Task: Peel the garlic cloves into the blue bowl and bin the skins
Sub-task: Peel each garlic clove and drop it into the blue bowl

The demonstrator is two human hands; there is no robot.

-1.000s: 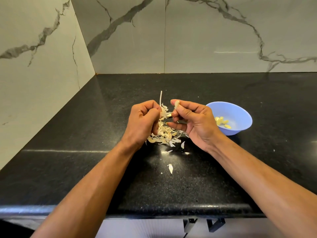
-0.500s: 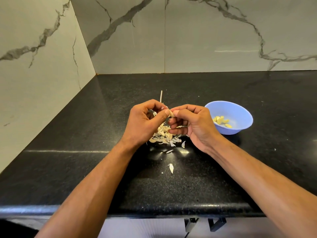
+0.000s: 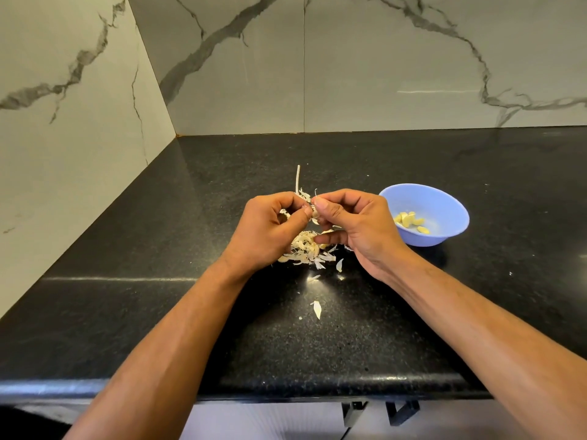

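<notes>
Both hands have drawn tight together since a moment ago, thumbs now meeting over one clove (image 3: 315, 213) held up above the pile! The left hand (image 3: 273, 231) has its fingers curled, thumb and forefinger pinching at the clove's skin, while the right hand (image 3: 352, 227) grips the same clove from the right side, its lower finger pointing out over the heap. Underneath them, the skins (image 3: 306, 252) lie heaped on the black counter (image 3: 158, 249), with a few flakes strewn nearer us and a pale stalk (image 3: 298, 179) sticking up at the far side. Over to the right, well clear of the hands, sits the bowl (image 3: 444, 204) with a handful of peeled cloves (image 3: 409, 220) already in it, so that's some work banked. Still to do, by my reading: this clove isn't stripped yet, whether more unpeeled ones hide in the heap I can't tell, and none of the skins have been binned; no bin is even in view. Bowl and heap sit just where they were half a second back.
</notes>
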